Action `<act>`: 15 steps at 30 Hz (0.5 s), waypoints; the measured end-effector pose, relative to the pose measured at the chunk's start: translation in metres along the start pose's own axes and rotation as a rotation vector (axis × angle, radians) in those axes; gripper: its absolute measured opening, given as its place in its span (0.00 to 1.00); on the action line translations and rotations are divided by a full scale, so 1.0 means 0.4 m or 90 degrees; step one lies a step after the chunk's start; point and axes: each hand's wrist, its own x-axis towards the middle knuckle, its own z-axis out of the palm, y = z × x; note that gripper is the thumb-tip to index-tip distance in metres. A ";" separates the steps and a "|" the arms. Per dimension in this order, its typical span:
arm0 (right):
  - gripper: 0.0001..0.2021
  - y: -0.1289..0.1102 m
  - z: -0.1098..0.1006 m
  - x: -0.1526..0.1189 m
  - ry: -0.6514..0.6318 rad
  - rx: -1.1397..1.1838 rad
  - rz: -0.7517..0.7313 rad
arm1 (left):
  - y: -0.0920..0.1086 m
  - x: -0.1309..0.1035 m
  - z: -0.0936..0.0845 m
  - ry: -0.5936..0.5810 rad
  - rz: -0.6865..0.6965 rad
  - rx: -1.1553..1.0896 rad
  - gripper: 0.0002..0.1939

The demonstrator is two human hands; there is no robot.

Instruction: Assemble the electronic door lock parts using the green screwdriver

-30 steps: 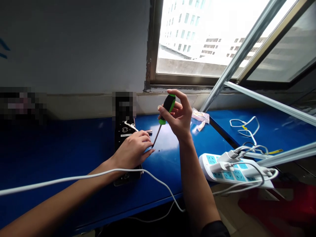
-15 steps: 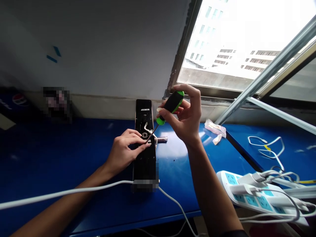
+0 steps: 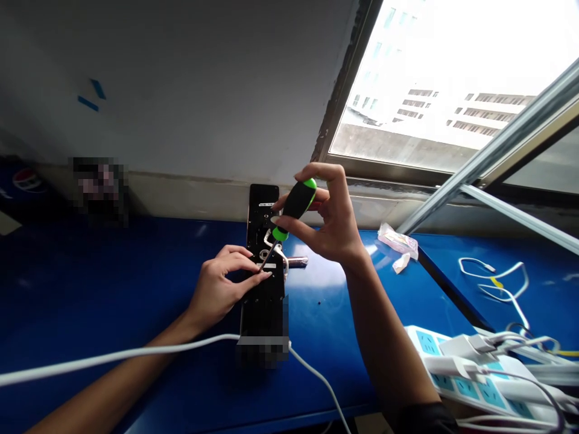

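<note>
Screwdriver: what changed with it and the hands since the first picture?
The tip of the screwdriver moved left, from beside the black device onto or just over it. The left hand moved left too, its fingertips now over the device. The right hand still holds the screwdriver; the power strip stayed put.

Ahead of you, twelve o'clock: black elongated device [image 3: 263,296], white-labelled, lying lengthwise, twelve to six. Above it, your screwdriver [image 3: 295,205]: black-and-green handle towards one o'clock, tip towards seven.
</note>
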 end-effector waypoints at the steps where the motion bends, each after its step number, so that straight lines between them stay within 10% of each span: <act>1: 0.26 0.004 -0.002 0.000 -0.004 0.007 0.005 | -0.005 -0.001 0.000 0.004 0.010 0.007 0.05; 15: 0.26 0.021 -0.027 -0.004 0.015 -0.040 0.040 | -0.015 -0.031 0.031 -0.013 0.030 0.154 0.13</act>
